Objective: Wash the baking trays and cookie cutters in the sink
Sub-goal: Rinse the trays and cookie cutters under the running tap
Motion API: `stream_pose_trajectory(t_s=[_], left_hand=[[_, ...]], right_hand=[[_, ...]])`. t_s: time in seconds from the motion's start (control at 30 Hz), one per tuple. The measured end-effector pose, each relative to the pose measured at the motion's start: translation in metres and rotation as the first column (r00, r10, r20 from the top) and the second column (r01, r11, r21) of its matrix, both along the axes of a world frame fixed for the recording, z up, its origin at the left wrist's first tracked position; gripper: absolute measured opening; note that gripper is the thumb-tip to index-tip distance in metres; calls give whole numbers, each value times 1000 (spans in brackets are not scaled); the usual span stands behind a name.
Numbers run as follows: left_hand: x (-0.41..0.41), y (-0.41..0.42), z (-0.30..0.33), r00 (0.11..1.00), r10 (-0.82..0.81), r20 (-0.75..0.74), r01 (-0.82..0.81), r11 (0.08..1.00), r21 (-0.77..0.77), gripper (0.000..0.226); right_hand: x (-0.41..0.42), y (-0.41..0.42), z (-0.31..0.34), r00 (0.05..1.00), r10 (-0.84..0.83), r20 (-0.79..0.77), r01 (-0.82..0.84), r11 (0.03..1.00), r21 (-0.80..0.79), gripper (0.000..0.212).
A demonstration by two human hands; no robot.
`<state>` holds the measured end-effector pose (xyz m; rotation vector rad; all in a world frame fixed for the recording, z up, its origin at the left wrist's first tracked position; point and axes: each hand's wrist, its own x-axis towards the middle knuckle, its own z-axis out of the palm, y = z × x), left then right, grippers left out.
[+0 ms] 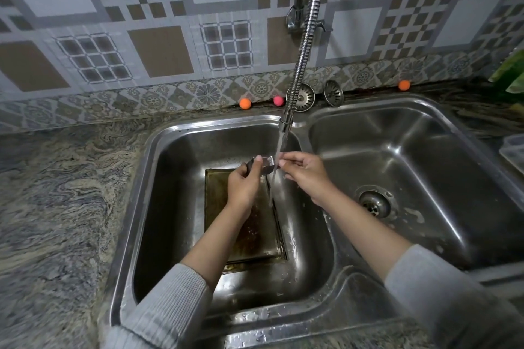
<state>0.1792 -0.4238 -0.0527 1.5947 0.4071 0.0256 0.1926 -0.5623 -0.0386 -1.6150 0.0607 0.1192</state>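
A small metal cookie cutter [265, 163] is held over the left sink basin [158, 178], under the stream of water from the flexible tap [285, 122]. My left hand [243, 187] grips its left side. My right hand [304, 171] pinches its right end, where the water falls. Below the hands a rectangular baking tray [215, 221] lies flat on the basin floor, stained brown and holding some water; my left forearm covers part of it.
The right sink basin [425, 150] has only its drain [374, 202] showing. Two strainer plugs [303, 96] lean against the backsplash, with small orange and pink balls [245, 103] beside them. A plastic container [514, 150] sits at the right edge. Granite counter [62, 193] lies to the left.
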Motion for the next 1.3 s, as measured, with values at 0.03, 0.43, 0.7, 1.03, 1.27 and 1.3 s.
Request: stream_pose_trajectory(t_s=[0.03, 0.43, 0.7, 1.03, 1.27, 1.3], left_hand=[[1, -1, 1, 1000, 9, -10, -9, 1000, -5, 36], [-6, -9, -2, 989, -149, -8, 144, 967, -211, 33], [-6, -7, -5, 976, -209, -55, 192, 956, -220, 57], [-2, -1, -5, 986, -162, -33, 151, 961, -230, 38], [-2, -4, -3, 975, -205, -91, 183, 962, -205, 54], [-3, -4, -3, 976, -198, -90, 177, 964, -199, 53]], right_hand=[[0, 0, 0, 1000, -16, 17, 16, 1000, -7, 16], [0, -8, -4, 994, -80, -68, 81, 997, 8, 16], [-5, -1, -1, 989, 5, -150, 2, 999, 44, 18], [-4, -4, -8, 986, -121, -116, 133, 985, 107, 27], [-4, -2, -7, 980, -142, -137, 162, 977, 140, 10], [-4, -2, -6, 981, -136, -135, 154, 979, 130, 9]])
